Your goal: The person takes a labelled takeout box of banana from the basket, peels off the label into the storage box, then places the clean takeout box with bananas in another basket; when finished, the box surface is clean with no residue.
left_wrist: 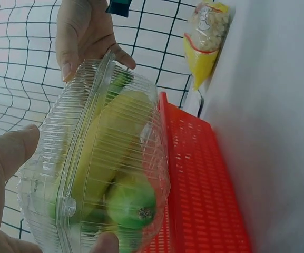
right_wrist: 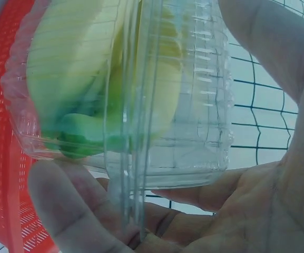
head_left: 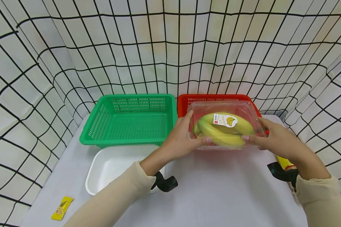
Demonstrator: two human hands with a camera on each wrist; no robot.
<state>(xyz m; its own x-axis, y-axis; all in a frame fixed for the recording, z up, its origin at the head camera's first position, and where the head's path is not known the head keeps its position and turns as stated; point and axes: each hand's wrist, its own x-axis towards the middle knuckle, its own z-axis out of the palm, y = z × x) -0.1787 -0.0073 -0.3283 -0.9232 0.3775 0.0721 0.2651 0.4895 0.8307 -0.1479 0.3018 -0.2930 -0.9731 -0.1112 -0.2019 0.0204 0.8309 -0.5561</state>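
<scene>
A clear plastic clamshell box (head_left: 224, 126) with yellow-green bananas (head_left: 230, 135) inside and a white label on top is held up between both hands, above the red basket (head_left: 184, 100). My left hand (head_left: 182, 135) grips its left end, thumb along the near side. At the other end my right hand (head_left: 278, 138) grips it the same way. In the right wrist view the fingers of my right hand (right_wrist: 194, 216) bend under the end of the box (right_wrist: 194, 158). Bananas (left_wrist: 109, 153) show through the ribbed plastic in the left wrist view.
A green basket (head_left: 130, 126) stands left of the red one, with a white tray (head_left: 108, 167) before it. A small yellow packet (head_left: 62, 208) lies at front left. To the right is a yellow snack bag (left_wrist: 207, 39). Black wire mesh (head_left: 170, 53) surrounds the table.
</scene>
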